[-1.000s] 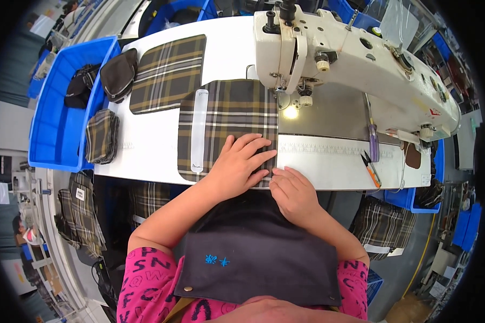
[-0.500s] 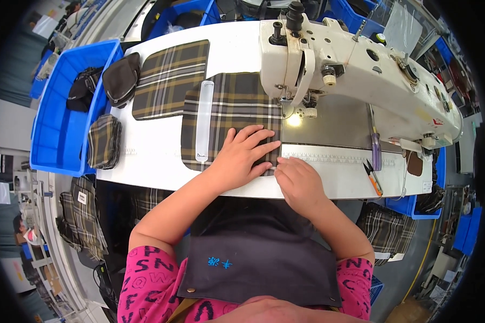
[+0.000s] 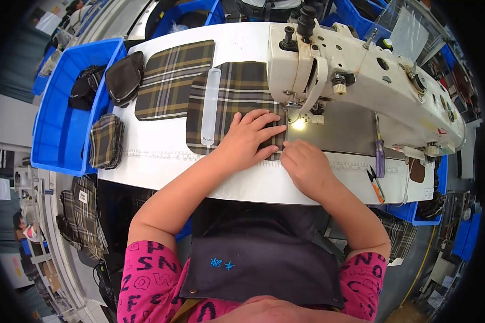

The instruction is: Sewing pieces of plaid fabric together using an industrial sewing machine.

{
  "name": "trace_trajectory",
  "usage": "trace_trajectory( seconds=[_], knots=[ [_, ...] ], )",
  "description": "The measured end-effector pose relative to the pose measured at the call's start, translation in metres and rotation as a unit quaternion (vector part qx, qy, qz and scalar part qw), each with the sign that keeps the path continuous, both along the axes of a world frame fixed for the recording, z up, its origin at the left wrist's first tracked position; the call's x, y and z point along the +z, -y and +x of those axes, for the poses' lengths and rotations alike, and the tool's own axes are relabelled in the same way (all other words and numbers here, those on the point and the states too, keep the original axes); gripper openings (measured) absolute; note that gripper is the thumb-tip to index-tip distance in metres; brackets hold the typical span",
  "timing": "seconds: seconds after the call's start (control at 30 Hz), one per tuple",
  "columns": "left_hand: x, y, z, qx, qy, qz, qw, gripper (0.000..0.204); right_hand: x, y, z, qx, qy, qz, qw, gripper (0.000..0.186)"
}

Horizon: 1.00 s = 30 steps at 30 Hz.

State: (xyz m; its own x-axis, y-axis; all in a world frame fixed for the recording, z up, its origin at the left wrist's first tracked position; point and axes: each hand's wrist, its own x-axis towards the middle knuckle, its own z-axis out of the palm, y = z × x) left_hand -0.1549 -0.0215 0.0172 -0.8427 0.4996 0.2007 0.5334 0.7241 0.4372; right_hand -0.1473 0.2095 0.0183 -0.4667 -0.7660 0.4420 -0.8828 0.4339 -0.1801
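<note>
**Both hands flat on plaid fabric at the sewing machine**

Squarely in front of the sewing machine (image 3: 361,75), the plaid fabric piece (image 3: 237,102) lay on the white bench (image 3: 156,156), its right edge reaching the lit spot under the machine's needle. The left hand (image 3: 248,140) rested palm down on that edge, fingers (image 3: 267,119) spread and extended toward the needle, pressing the cloth and gripping nothing. The right hand (image 3: 307,164) sat just beside it, nearer the person than the needle, its fingers curled down onto the fabric's lower corner; whether they pinched the cloth could not be told. A pale translucent strip (image 3: 210,107) ran across the piece, left of the machine. A second plaid panel (image 3: 172,78) lay farther left, touching the first. Beyond it stood a blue bin (image 3: 59,134) holding dark pouches (image 3: 123,78). Right of the needle, a purple-handled tool (image 3: 379,156) and orange snips (image 3: 376,185) lay on the bench.
</note>
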Motion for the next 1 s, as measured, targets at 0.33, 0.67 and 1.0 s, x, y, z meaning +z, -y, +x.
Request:
trace_trajectory(
  seconds=[0.33, 0.67, 1.0],
  knots=[
    [-0.002, 0.005, -0.03, 0.017, 0.002, 0.012, 1.0, 0.047, -0.011, -0.001, -0.01, -0.046, -0.029, -0.017, 0.998, 0.023],
    [-0.005, 0.01, -0.064, 0.026, 0.009, 0.023, 0.999, 0.041, -0.012, 0.003, -0.022, -0.134, 0.051, -0.011, 0.99, 0.025],
    [-0.015, 0.013, -0.09, 0.029, -0.017, -0.007, 0.999, 0.042, -0.003, 0.002, -0.02, -0.21, 0.03, 0.053, 0.976, 0.045]
  ],
)
